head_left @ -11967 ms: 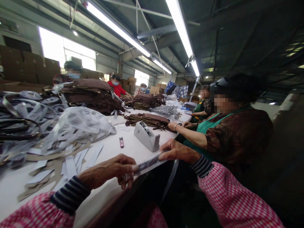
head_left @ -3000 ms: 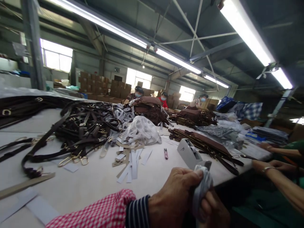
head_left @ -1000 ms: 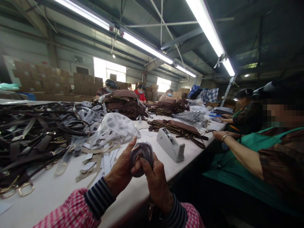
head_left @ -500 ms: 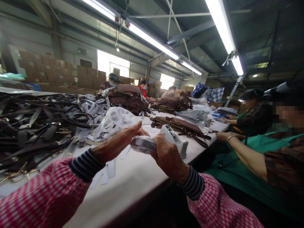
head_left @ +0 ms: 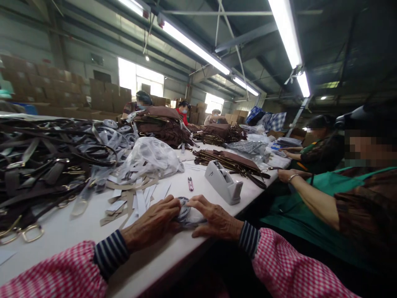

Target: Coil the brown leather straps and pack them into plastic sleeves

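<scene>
My sleeves point(head_left: 288, 258) are pink-and-white check, a small gingham, loose and puffed, gathered in soft folds toward the wrists. Below them my cuffs point(head_left: 111, 253) are close-fitting ribbed knit, dark navy ringed with thin pale grey stripes. I wear no gloves, and my fingers point(head_left: 214, 211) are bare.

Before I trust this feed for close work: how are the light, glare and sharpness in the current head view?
Head view: windows and tube lights blown out white; dark under the table edge; wide-angle stretch towards the borders; print on the tape dispenser too small to read.
</scene>
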Action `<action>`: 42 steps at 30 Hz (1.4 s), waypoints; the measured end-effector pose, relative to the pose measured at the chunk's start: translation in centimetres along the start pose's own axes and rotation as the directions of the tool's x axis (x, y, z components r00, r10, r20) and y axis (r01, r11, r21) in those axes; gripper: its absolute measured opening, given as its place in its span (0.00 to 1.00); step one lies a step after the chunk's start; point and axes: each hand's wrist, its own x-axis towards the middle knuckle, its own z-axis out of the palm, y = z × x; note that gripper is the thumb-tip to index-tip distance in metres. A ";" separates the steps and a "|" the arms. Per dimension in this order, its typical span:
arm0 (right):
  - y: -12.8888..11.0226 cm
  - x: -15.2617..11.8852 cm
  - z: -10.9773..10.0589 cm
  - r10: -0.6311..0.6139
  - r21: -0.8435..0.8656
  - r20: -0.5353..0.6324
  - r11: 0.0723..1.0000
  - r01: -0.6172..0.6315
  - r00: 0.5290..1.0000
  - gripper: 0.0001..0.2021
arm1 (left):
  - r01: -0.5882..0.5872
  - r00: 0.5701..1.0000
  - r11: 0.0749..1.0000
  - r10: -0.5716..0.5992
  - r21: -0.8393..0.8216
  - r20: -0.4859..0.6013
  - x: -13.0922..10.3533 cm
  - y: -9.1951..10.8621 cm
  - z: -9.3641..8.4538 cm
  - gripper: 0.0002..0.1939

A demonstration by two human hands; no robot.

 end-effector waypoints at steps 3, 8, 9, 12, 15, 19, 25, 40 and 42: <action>0.9 -1.1 -0.7 0.080 0.010 -0.030 0.997 -0.080 0.996 0.18 | -0.059 0.998 0.997 0.058 -0.045 -0.025 0.1 -0.4 -0.3 0.07; 2.3 0.3 -1.3 0.141 -0.038 0.033 0.989 -0.140 0.989 0.03 | -0.187 0.982 0.967 0.185 -0.172 -0.030 0.4 -1.1 -0.8 0.03; 2.5 1.0 -1.5 0.144 -0.060 0.018 0.988 -0.143 0.989 0.05 | -0.178 0.984 0.967 0.180 -0.183 -0.008 0.5 -1.0 -1.1 0.04; 2.8 3.0 -2.1 0.157 -0.087 0.025 0.984 -0.155 0.987 0.05 | -0.099 0.989 0.982 0.115 -0.162 0.092 1.0 -0.3 -1.9 0.05; 3.1 4.7 -2.4 0.170 0.012 0.098 0.985 -0.172 0.981 0.15 | -0.042 0.982 0.992 0.063 -0.122 0.175 1.6 0.3 -2.6 0.06; 3.4 6.0 -2.4 0.067 0.104 0.191 0.991 -0.088 0.979 0.15 | -0.034 0.967 0.997 0.051 -0.074 0.249 2.2 0.1 -2.9 0.06; 3.1 6.1 -1.7 0.135 0.139 0.186 0.977 -0.163 0.973 0.09 | -0.014 0.954 0.989 -0.030 0.144 0.298 2.1 -0.6 -3.8 0.06; 3.0 5.4 -2.8 0.177 0.308 0.257 0.917 -0.254 0.950 0.14 | 0.084 0.996 0.994 -0.087 0.072 0.037 1.7 -0.4 -0.2 0.08; 3.2 5.4 -2.5 0.188 0.331 0.236 0.907 -0.261 0.953 0.13 | 0.075 0.995 0.994 -0.080 0.082 0.058 1.7 -0.4 -0.5 0.07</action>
